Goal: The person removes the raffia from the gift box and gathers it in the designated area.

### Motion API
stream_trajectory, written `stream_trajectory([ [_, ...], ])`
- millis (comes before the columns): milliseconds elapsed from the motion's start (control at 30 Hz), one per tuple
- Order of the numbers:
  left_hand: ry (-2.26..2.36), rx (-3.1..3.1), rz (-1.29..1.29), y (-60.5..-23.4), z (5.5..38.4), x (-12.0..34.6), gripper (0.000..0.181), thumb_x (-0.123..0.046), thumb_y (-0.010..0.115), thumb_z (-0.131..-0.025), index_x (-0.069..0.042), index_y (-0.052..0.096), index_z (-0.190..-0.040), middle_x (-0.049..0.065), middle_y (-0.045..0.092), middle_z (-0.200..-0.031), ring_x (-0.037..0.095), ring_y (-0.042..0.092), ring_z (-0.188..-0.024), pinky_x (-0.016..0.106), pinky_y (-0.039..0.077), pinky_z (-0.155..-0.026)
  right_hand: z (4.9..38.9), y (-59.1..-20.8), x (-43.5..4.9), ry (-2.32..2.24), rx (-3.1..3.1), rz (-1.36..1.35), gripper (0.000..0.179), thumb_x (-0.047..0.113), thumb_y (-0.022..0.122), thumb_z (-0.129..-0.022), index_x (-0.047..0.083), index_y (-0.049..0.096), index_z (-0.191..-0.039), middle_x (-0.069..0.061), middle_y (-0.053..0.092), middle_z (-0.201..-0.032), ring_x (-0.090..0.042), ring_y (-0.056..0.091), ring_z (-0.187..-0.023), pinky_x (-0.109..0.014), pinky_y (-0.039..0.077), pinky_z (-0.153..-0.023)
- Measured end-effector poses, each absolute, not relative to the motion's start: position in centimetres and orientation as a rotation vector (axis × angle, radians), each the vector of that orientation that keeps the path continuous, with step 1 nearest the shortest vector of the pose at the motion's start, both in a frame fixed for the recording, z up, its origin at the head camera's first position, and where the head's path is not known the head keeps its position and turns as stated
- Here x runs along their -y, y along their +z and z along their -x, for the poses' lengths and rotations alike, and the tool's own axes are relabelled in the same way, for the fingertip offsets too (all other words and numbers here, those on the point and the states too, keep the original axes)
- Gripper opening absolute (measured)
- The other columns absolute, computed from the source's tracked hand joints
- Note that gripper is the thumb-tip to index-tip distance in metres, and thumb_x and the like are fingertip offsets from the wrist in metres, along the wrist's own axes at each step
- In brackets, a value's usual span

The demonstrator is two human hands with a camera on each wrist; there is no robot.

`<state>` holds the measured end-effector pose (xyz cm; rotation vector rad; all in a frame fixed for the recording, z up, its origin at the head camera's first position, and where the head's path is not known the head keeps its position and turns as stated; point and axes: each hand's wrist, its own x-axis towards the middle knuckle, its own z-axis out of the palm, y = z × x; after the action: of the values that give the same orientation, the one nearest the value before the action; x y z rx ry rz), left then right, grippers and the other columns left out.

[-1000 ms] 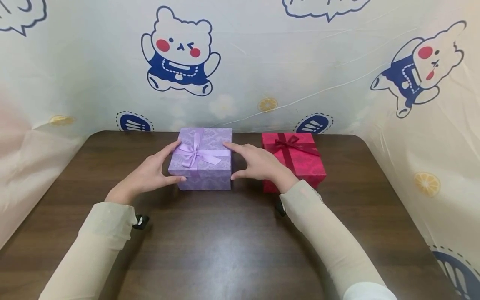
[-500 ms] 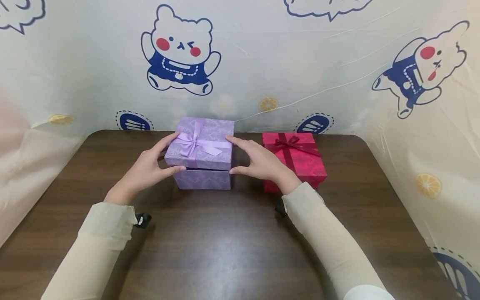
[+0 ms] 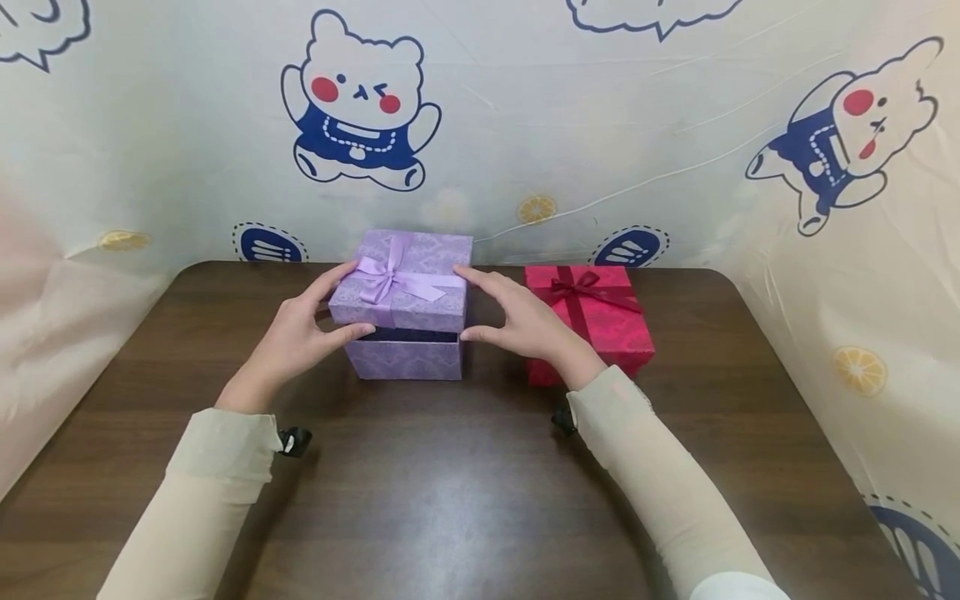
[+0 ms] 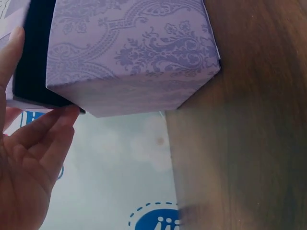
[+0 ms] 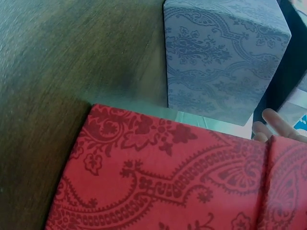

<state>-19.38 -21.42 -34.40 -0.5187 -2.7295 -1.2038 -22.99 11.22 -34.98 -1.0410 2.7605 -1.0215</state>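
A lilac patterned gift box lid (image 3: 431,314) with a satin bow is raised and tilted over its matching box base (image 3: 408,362), and a dark gap shows between them at the front. My left hand (image 3: 294,335) grips the lid's left side, thumb at the front lower edge. On the opposite side my right hand (image 3: 527,323) holds it likewise, fingertips at the top right and thumb below. The left wrist view shows the lid's dark inside beside the box base (image 4: 129,52), with my left fingers (image 4: 53,143) at its edge. The contents are hidden.
A closed red gift box (image 3: 600,329) with a dark red ribbon stands just right of the lilac one, under my right wrist. Both rest on a brown wooden table (image 3: 450,475). Behind hangs a pale cloth (image 3: 495,133) printed with bears.
The lid was fully down on the base a second ago. Both hands have lifted it upward, front edge first clear, and the dark gap has widened. The base and red box have stayed put.
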Motion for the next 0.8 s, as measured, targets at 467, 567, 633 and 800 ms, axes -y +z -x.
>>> stream_trajectory([
  [467,-1.117,2.572,0.488,-33.6,19.3,20.6,0.079,-0.018,0.083,-0.081,-0.031,0.046,-0.148,0.015,0.058,-0.142,0.037,0.067,-0.112,0.044,0.056,-0.09,23.0,-34.9,-11.4,-1.239,-2.753,1.093,0.083,0.028,0.081,-0.083,0.022,0.038,-0.154,-0.004,0.044,-0.156,-0.025,0.049,-0.137,-0.045,0.043,-0.113],
  [567,-1.118,2.543,0.519,-33.4,19.2,20.6,0.08,-0.01,0.085,-0.077,-0.029,0.049,-0.146,0.016,0.066,-0.13,0.034,0.071,-0.1,0.022,0.059,-0.079,23.0,-35.0,-11.6,-1.339,-2.749,1.123,0.08,0.024,0.083,-0.081,0.017,0.043,-0.151,-0.008,0.051,-0.149,-0.024,0.056,-0.125,-0.046,0.047,-0.109],
  [633,-1.11,2.537,0.526,-33.4,19.2,20.7,0.078,-0.004,0.083,-0.078,-0.029,0.051,-0.145,0.016,0.068,-0.126,0.033,0.072,-0.096,0.009,0.054,-0.073,23.0,-35.1,-11.6,-1.427,-2.736,1.136,0.078,0.02,0.083,-0.08,0.015,0.046,-0.149,-0.01,0.058,-0.139,-0.024,0.058,-0.116,-0.046,0.05,-0.104],
  [800,-1.11,2.543,0.522,-33.3,19.1,20.7,0.066,0.007,0.066,-0.087,-0.029,0.056,-0.142,0.016,0.067,-0.128,0.035,0.073,-0.095,0.001,0.046,-0.071,23.1,-35.3,-11.8,-1.633,-2.676,1.141,0.073,0.017,0.081,-0.08,0.011,0.049,-0.146,-0.014,0.064,-0.119,-0.024,0.06,-0.105,-0.044,0.054,-0.098],
])
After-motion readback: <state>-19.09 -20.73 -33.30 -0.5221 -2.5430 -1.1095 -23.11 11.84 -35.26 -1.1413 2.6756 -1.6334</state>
